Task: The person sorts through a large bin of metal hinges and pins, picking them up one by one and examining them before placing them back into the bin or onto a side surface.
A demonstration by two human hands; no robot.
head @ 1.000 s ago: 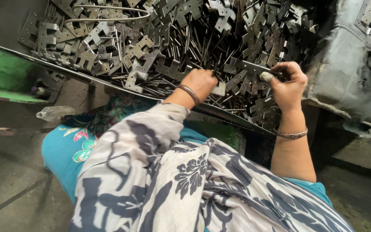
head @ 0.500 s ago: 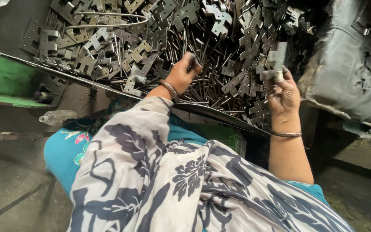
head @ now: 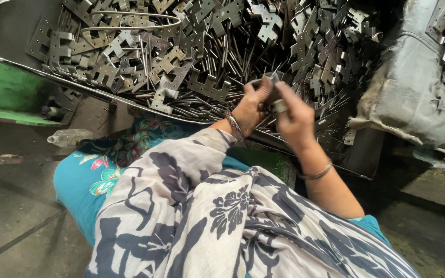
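Item: small metal part (head: 278,105) pinched between our left hand (head: 251,105) and right hand (head: 294,118), both grips closed on it, above the bracket heap (head: 191,62); fitting step, steady alignment needed next.

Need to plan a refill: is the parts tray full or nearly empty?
Full: the tray is heaped with metal brackets and pins, with bare floor only at its left corner.
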